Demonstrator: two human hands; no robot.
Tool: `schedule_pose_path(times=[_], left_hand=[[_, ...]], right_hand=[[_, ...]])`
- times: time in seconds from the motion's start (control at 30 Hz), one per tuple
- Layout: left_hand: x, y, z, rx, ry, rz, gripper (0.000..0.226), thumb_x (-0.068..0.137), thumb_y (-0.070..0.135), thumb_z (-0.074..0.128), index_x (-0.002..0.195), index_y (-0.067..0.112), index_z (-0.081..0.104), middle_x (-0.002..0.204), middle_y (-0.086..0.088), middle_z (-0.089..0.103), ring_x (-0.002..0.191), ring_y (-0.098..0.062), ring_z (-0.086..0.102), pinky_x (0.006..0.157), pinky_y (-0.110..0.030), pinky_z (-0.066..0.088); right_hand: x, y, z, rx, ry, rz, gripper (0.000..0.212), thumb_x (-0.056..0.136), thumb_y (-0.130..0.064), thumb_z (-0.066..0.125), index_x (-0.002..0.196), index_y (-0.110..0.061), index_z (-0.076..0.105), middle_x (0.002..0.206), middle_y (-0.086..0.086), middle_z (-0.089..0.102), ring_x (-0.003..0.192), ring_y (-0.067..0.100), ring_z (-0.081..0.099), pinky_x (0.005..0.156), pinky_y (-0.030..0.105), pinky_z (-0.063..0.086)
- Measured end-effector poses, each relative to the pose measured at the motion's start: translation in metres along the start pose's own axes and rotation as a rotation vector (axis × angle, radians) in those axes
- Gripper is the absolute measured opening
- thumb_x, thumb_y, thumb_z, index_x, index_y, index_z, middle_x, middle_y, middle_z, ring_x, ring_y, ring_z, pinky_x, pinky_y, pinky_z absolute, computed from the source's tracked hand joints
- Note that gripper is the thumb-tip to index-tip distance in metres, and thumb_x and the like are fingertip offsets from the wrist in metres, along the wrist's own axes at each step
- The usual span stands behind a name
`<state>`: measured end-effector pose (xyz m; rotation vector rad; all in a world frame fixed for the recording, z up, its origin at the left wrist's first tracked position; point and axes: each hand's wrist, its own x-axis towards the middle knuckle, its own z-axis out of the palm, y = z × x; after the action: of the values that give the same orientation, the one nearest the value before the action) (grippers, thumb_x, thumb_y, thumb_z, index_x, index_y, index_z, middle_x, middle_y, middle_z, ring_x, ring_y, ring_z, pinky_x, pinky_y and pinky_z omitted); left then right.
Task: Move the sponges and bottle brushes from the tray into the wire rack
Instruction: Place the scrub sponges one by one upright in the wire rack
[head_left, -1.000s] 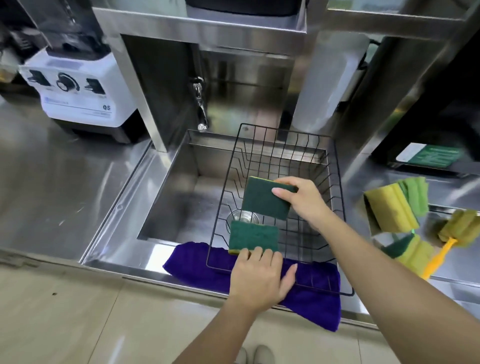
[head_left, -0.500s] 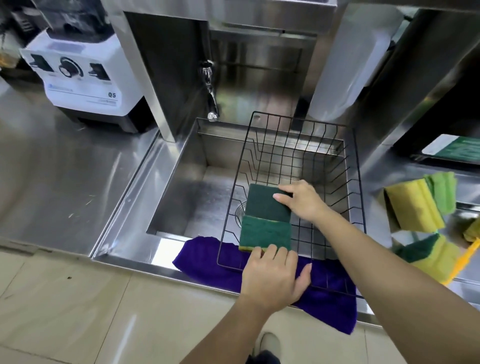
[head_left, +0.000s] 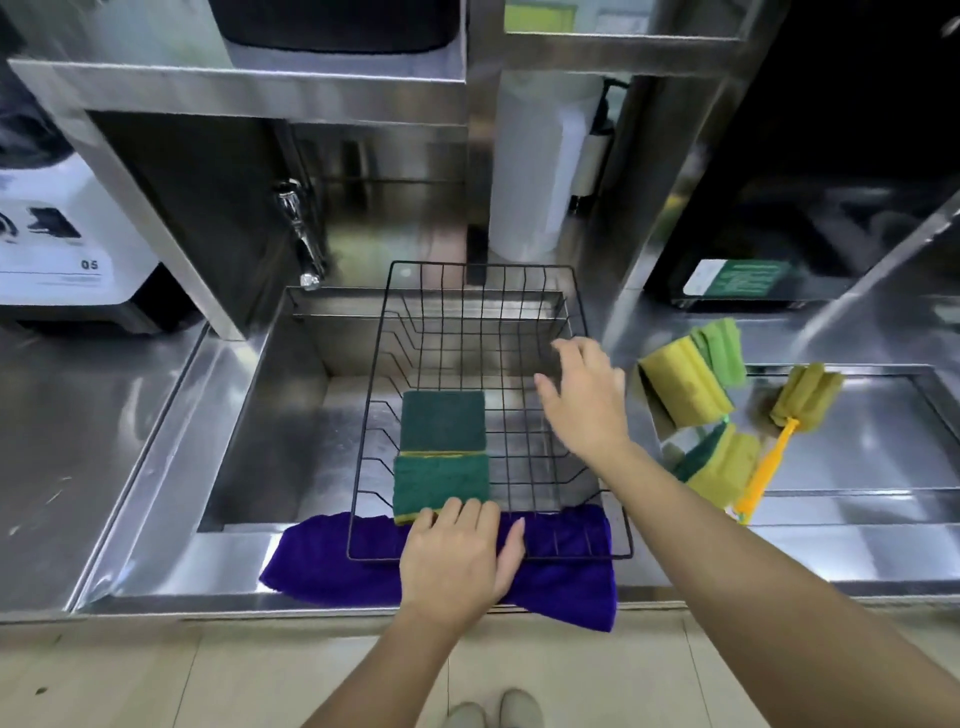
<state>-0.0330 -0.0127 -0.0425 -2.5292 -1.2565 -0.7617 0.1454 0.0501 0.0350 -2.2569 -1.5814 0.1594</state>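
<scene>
A black wire rack (head_left: 582, 332) sits over the sink. Two green scouring sponges lie flat inside it, the far sponge (head_left: 442, 420) just behind the near sponge (head_left: 441, 484). My left hand (head_left: 460, 553) rests on the rack's front edge with its fingertips on the near sponge. My right hand (head_left: 584, 397) hovers open over the rack's right side and holds nothing. On the steel tray (head_left: 883, 447) at the right lie a yellow-green sponge (head_left: 685, 382), another yellow sponge (head_left: 722, 465) and a bottle brush (head_left: 802, 397) with an orange handle.
A purple cloth (head_left: 561, 582) lies under the rack's front edge. The sink basin (head_left: 270, 426) opens at the left of the rack, with a tap (head_left: 304, 244) behind it. A white blender base (head_left: 57, 260) stands at far left. A white cylinder (head_left: 535, 176) stands behind the rack.
My right hand has set the far green sponge down in the rack behind the near one, let go, and pulled away to the right. My left hand stays at the near sponge.
</scene>
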Motion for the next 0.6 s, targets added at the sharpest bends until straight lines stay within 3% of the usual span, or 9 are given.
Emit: schedule_pose_path(times=[0.13,0.23,0.33,0.4,0.6], left_hand=[[0.007,0.018,-0.003,-0.026,-0.025,0.023,0.044,0.094,0.043,0.041,0.066,0.013,0.056,0.059,-0.002,0.051,0.055,-0.024,0.049,0.057,-0.035,0.039],[0.015,0.045,-0.002,-0.054,-0.072,0.060,0.042,0.091,0.046,0.043,0.070,0.013,0.058,0.064,-0.002,0.054,0.059,-0.024,0.050,0.059,-0.035,0.040],[0.018,0.055,0.004,-0.055,-0.106,0.079,0.043,0.091,0.046,0.042,0.071,0.013,0.059,0.064,-0.003,0.056,0.059,-0.024,0.053,0.057,-0.035,0.041],[0.018,0.053,0.007,-0.058,-0.113,0.085,0.044,0.091,0.046,0.040,0.069,0.013,0.059,0.062,-0.003,0.056,0.057,-0.024,0.054,0.055,-0.035,0.043],[0.018,0.054,0.008,-0.073,-0.097,0.094,0.044,0.091,0.045,0.040,0.069,0.012,0.059,0.062,-0.004,0.056,0.056,-0.025,0.055,0.052,-0.033,0.043]], right_hand=[[-0.009,0.051,-0.028,-0.009,0.173,0.275,0.050,0.090,-0.027,0.052,0.133,-0.004,0.041,0.137,0.017,0.044,0.126,0.034,0.040,0.099,0.044,0.031],[-0.021,0.080,-0.040,-0.034,0.224,0.503,0.071,0.086,-0.042,0.056,0.140,-0.004,0.032,0.147,0.019,0.033,0.132,0.037,0.034,0.103,0.048,0.029],[-0.036,0.100,-0.043,-0.029,0.101,0.676,0.097,0.076,-0.059,0.059,0.148,-0.010,0.015,0.157,0.019,0.012,0.141,0.037,0.022,0.107,0.054,0.024],[-0.045,0.112,-0.042,-0.003,-0.036,0.766,0.105,0.074,-0.060,0.061,0.149,-0.012,0.005,0.159,0.017,0.000,0.144,0.035,0.013,0.110,0.056,0.021],[-0.058,0.132,-0.039,0.142,-0.166,0.921,0.092,0.075,-0.041,0.070,0.140,0.002,0.021,0.141,0.023,0.028,0.126,0.041,0.042,0.104,0.044,0.037]])
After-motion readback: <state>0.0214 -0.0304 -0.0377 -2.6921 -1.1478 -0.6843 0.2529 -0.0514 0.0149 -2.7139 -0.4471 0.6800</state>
